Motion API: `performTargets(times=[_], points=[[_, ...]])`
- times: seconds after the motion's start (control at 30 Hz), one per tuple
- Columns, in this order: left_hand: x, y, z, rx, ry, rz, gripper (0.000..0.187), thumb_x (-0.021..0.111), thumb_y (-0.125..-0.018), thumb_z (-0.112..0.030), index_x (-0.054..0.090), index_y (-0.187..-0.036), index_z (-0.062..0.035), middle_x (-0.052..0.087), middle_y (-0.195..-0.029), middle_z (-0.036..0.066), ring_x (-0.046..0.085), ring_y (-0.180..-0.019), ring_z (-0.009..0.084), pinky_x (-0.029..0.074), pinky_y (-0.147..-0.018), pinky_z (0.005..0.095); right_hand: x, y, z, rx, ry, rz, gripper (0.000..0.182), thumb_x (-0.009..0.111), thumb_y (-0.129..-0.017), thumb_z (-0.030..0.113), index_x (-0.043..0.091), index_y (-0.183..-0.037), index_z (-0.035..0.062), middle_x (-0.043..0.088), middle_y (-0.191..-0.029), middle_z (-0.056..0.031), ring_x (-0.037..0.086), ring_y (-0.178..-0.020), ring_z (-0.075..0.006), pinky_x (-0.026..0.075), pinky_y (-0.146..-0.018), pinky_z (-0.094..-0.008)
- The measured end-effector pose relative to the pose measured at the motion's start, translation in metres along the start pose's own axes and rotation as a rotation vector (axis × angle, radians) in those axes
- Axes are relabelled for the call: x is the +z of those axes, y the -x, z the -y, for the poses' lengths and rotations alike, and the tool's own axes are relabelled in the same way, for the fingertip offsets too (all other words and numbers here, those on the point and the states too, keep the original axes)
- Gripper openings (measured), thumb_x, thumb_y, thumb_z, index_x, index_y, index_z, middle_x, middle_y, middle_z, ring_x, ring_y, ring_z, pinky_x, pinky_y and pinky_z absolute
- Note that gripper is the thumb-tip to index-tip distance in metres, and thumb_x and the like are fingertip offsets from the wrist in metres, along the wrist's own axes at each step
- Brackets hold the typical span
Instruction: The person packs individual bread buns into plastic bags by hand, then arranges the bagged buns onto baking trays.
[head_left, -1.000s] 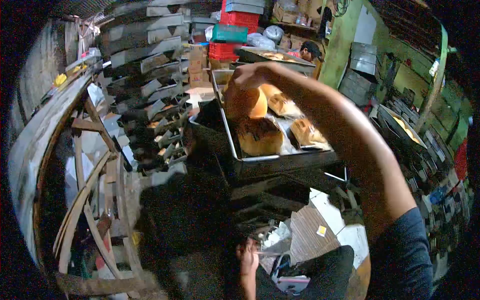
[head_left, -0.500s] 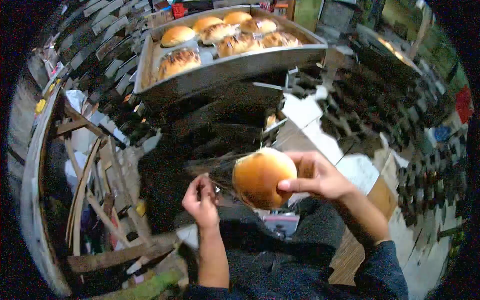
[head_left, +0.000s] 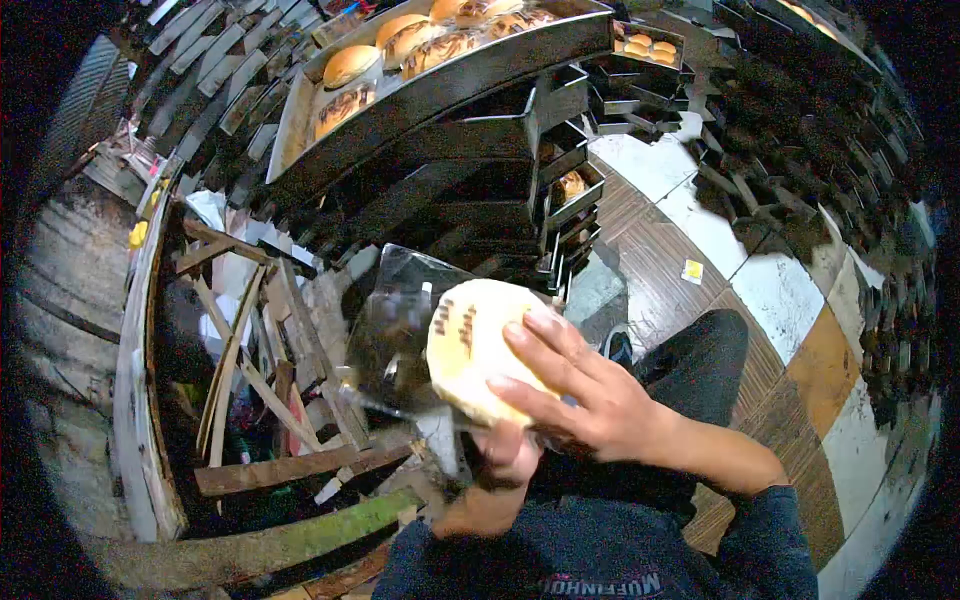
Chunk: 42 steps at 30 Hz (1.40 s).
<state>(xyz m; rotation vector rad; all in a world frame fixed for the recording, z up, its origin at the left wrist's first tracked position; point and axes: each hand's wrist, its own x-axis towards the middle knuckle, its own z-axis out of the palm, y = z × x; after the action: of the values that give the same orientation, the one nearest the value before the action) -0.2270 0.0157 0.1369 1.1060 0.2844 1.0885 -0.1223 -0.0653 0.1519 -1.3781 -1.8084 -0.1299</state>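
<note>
A round bun (head_left: 475, 335) is in front of me, its pale flat side up with small dark marks on it. My right hand (head_left: 590, 385) is closed on its right side, fingers spread across the pale face. Just below, my left hand (head_left: 505, 460) is closed at the lower edge of a clear plastic bag (head_left: 395, 330), its thumb right by the bun's rim. The bag stands out to the left, and the bun overlaps its right part.
A metal tray (head_left: 450, 90) of buns, several in clear wrappers, stands ahead on stacked trays. More trays (head_left: 575, 195) lie below it. Wooden scraps (head_left: 240, 350) lie to the left; a tiled floor (head_left: 790, 300) is at right.
The bun has turned from its brown top to its pale side and moved slightly left. My left hand has come in under it, and the clear bag now shows spread out. My view has shifted.
</note>
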Motion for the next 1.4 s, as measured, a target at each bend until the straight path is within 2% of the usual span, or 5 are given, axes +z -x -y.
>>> performTargets(times=[0.17,0.93,1.03,1.23,1.4], points=[[-0.010,-0.026,-0.014,-0.013,0.523,0.162,0.088,0.039,-0.080,-0.075,0.020,-0.149,-0.0264,0.031,-0.144,0.029,0.039,-0.127,0.0488,0.036,-0.103,0.0632,0.002,0.003,0.002,-0.111,0.038,0.115,0.053,0.050,-0.082,0.017,0.050,-0.135,0.0163,0.041,-0.141,-0.0224,0.039,-0.132,-0.0416,0.038,-0.105,-0.0511],[-0.116,-0.050,0.033,-0.661,0.688,-0.253,0.062,0.052,-0.080,-0.043,0.050,-0.129,-0.0058,0.057,-0.125,0.018,0.057,-0.108,0.0392,0.052,-0.084,0.0548,0.009,0.013,-0.040,0.471,-1.285,0.849,0.013,0.066,-0.085,0.016,0.065,-0.085,0.0030,0.063,-0.075,-0.0104,0.064,-0.069,-0.0273,0.051,-0.064,-0.0361],[-0.106,-0.034,0.041,-0.702,0.534,-0.233,0.061,0.046,-0.084,-0.042,0.046,-0.130,-0.0021,0.058,-0.122,0.020,0.061,-0.104,0.0351,0.055,-0.077,0.0513,0.064,0.020,-0.046,0.483,-0.018,-0.196,0.016,0.072,-0.078,0.014,0.068,-0.091,0.0066,0.064,-0.084,-0.0088,0.063,-0.086,-0.0289,0.051,-0.076,-0.0386],[-0.086,0.027,0.080,-0.306,-0.336,-0.246,0.056,0.044,-0.100,-0.038,0.036,-0.139,0.0009,0.051,-0.129,0.014,0.051,-0.116,0.0215,0.038,-0.101,0.0348,0.065,0.016,-0.040,0.457,-0.300,-0.485,0.012,0.074,-0.075,0.003,0.071,-0.087,0.0028,0.065,-0.081,-0.0095,0.062,-0.076,-0.0224,0.049,-0.071,-0.0324],[-0.113,-0.006,0.045,0.176,-0.769,-0.150,0.038,0.062,-0.092,-0.033,0.065,-0.084,0.0040,0.068,-0.086,0.014,0.065,-0.083,0.0229,0.051,-0.075,0.0318,0.068,0.012,-0.037,0.803,-0.607,-0.435,0.006,0.072,-0.081,0.006,0.072,-0.085,0.0012,0.065,-0.085,-0.0087,0.062,-0.079,-0.0182,0.048,-0.074,-0.0291]])
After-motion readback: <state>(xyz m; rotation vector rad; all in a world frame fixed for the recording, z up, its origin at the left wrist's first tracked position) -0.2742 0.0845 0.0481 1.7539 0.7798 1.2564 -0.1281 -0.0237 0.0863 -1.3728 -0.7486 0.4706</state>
